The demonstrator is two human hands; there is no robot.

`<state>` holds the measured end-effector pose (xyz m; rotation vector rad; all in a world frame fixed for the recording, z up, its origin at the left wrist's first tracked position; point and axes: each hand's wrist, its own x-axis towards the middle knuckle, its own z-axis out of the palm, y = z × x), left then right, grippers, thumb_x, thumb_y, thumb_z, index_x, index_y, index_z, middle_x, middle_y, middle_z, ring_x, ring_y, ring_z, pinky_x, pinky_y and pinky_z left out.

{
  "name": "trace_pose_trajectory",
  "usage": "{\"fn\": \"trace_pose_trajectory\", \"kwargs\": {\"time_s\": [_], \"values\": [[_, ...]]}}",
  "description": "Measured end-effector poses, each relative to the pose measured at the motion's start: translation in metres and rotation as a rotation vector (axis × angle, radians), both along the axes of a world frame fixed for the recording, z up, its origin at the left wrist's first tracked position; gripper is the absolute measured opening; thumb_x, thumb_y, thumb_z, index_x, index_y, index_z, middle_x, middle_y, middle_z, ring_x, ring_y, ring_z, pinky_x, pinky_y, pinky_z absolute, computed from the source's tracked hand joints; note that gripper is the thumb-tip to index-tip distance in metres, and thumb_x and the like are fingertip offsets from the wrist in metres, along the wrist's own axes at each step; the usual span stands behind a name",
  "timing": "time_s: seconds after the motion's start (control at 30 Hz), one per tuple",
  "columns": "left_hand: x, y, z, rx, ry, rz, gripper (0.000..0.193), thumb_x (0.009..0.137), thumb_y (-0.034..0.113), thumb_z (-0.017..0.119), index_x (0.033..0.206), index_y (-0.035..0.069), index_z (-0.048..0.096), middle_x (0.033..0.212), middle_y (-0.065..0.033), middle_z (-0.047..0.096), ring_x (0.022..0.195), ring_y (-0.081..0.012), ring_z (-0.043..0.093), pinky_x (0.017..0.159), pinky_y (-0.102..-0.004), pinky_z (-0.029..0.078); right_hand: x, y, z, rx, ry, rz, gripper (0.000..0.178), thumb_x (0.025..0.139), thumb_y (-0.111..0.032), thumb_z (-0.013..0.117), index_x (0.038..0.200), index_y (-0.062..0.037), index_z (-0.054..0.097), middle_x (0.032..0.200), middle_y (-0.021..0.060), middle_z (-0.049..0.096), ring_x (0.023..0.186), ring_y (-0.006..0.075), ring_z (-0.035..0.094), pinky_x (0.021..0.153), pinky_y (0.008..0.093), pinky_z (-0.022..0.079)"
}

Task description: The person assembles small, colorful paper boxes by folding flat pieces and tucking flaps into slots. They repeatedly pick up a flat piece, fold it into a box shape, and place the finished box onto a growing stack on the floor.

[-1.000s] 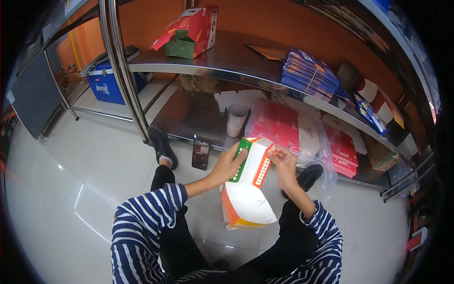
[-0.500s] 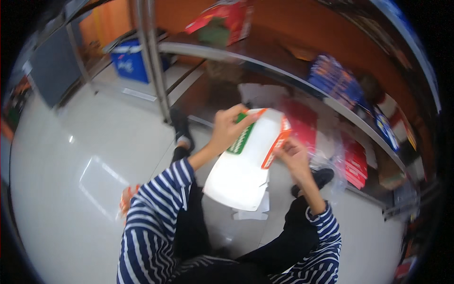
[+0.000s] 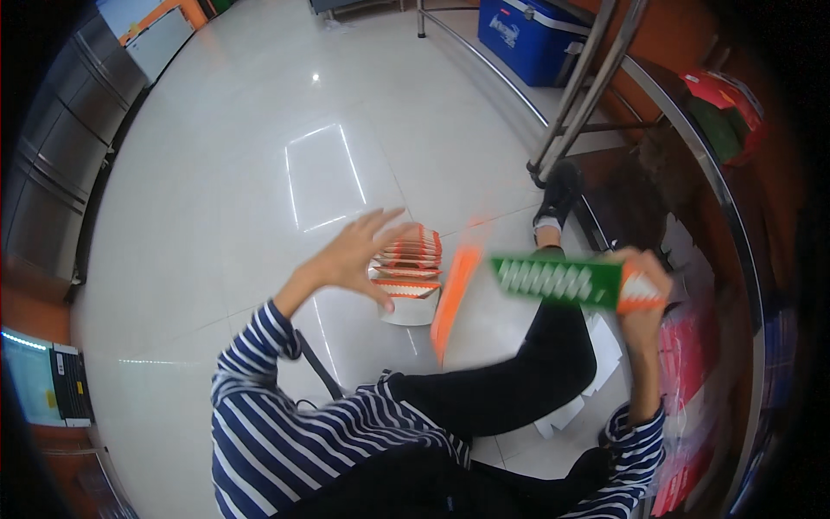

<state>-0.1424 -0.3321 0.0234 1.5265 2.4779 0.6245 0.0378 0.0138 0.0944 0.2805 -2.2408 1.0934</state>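
My left hand is open, fingers spread and thumb apart. It is just beside a row of nested orange-and-white cardboard food trays on the floor. My right hand grips the end of a folded cardboard tray with a green patterned side and an orange end, smeared by motion. Left of it is a blurred orange strip; whether it belongs to the same tray I cannot tell.
A low shelf runs along my right, with red flat cardboard below it. White cardboard pieces lie by my leg. A blue cooler box stands behind a metal table leg. Steel cabinets line the left.
My view has swung left, bringing the trays on the floor into sight. The left hand has let go of the cardboard tray and moved beside the row; the right hand still holds one.
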Motion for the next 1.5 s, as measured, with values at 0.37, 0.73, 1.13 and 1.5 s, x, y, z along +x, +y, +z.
{"fn": "trace_pose_trajectory", "kwargs": {"time_s": [0.37, 0.73, 1.13, 1.5], "values": [[-0.019, 0.055, -0.090, 0.488, 0.097, 0.101, 0.051, 0.061, 0.049, 0.070, 0.099, 0.015, 0.064, 0.108, -0.0035, 0.056, 0.098, -0.0235, 0.053, 0.082, -0.0383, 0.042, -0.015, -0.053, -0.073, 0.304, -0.335, 0.351, 0.022, 0.059, 0.000, 0.068, 0.077, -0.0004, 0.056, 0.091, 0.0107, 0.063, 0.085, 0.0267, 0.062, 0.067, 0.0322, 0.051], [-0.023, 0.073, -0.109, 0.640, 0.301, 0.078, 0.023, 0.066, 0.026, 0.070, 0.080, 0.010, 0.063, 0.075, -0.0018, 0.060, 0.061, -0.0189, 0.055, 0.053, -0.0290, 0.044, -0.037, -0.095, -0.135, 0.248, -0.236, 0.342, 0.013, 0.065, 0.003, 0.062, 0.076, 0.0020, 0.055, 0.090, 0.0130, 0.063, 0.079, 0.0266, 0.063, 0.067, 0.0322, 0.052], [-0.058, 0.070, -0.120, 0.593, 0.606, -0.078, 0.013, 0.065, 0.015, 0.062, 0.075, 0.013, 0.053, 0.065, -0.0001, 0.047, 0.054, -0.0143, 0.048, 0.045, -0.0269, 0.040, -0.083, -0.106, -0.143, 0.197, -0.178, 0.129, 0.020, 0.060, 0.009, 0.059, 0.079, 0.0030, 0.056, 0.088, 0.0136, 0.062, 0.077, 0.0291, 0.062, 0.065, 0.0335, 0.050], [-0.066, 0.075, -0.104, 0.717, -0.144, 0.046, 0.025, 0.068, 0.015, 0.072, 0.062, 0.003, 0.051, 0.058, -0.0047, 0.045, 0.052, -0.0173, 0.044, 0.047, -0.0292, 0.034, -0.112, -0.133, -0.209, -0.349, -0.463, -0.460, 0.020, 0.068, 0.000, 0.063, 0.087, -0.0012, 0.056, 0.083, 0.0126, 0.055, 0.074, 0.0304, 0.057, 0.066, 0.0406, 0.045]]}}
